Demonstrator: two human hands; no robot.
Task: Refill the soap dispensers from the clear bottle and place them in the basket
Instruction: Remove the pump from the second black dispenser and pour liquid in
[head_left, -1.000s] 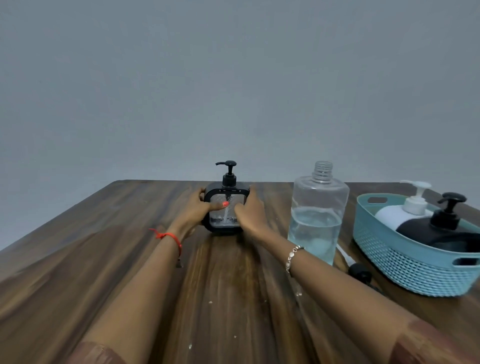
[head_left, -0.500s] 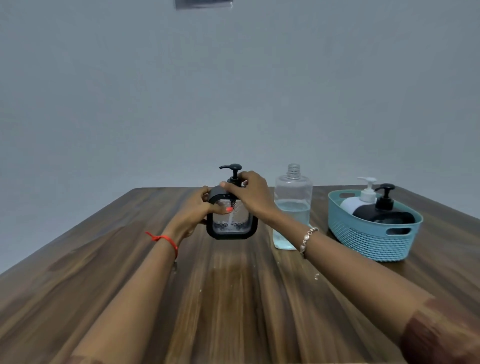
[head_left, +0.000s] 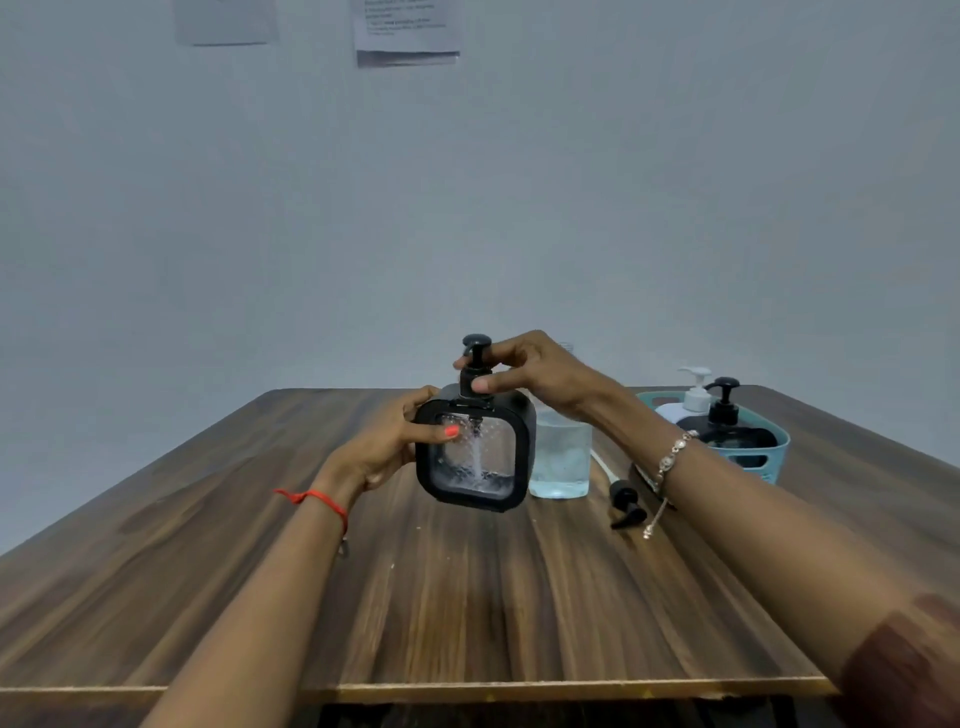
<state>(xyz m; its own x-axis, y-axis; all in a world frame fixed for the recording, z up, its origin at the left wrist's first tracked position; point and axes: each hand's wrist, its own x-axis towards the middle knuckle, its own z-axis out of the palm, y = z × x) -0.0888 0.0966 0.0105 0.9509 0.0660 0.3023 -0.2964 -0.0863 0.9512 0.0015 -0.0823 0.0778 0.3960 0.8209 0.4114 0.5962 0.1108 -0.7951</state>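
The left hand (head_left: 387, 449) grips the square black dispenser (head_left: 475, 452) by its left side – fingers curled behind it, thumb pressed across the clear front window. The right hand (head_left: 530, 371) pinches the pump (head_left: 476, 364) on top, thumb on the collar and fingertips round the stem. Just right of those fingers, behind the wrist, the clear bottle (head_left: 561, 457) stands on the table (head_left: 467, 597), partly filled. A loose black pump (head_left: 626, 509) lies under the right forearm. Farther right, the basket (head_left: 769, 457) holds a white dispenser (head_left: 693, 400) and a black one (head_left: 724, 415).
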